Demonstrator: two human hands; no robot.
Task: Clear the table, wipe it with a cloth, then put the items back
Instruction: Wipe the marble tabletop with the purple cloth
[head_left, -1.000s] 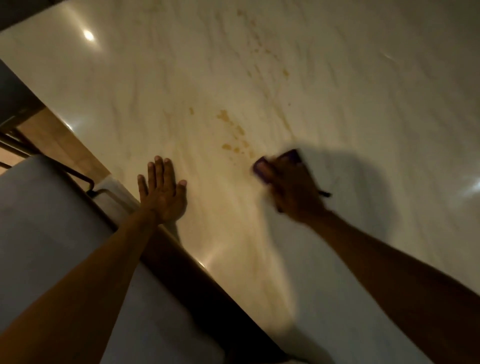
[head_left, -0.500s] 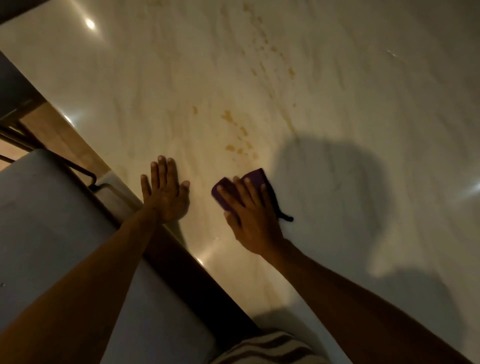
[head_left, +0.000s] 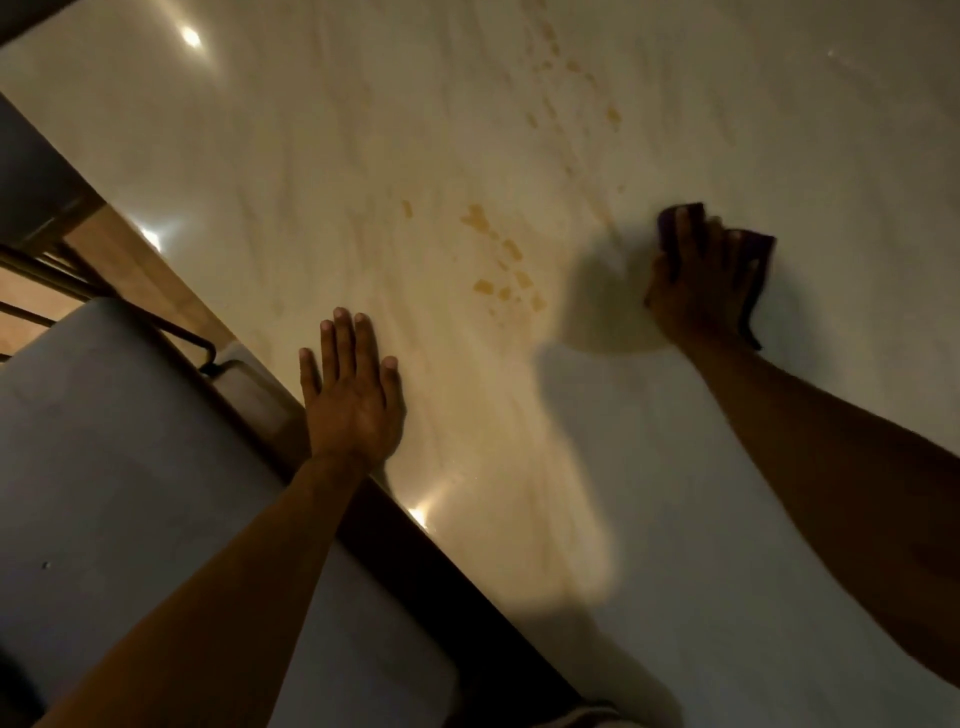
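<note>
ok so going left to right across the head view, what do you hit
grey chair seat → left hand flat on the table → brownish marks on the tabletop → right hand pressing the purple cloth

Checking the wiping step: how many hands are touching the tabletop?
2. The left hand lies flat near the table's near edge; the right hand presses the purple cloth farther out, to the right.
</note>
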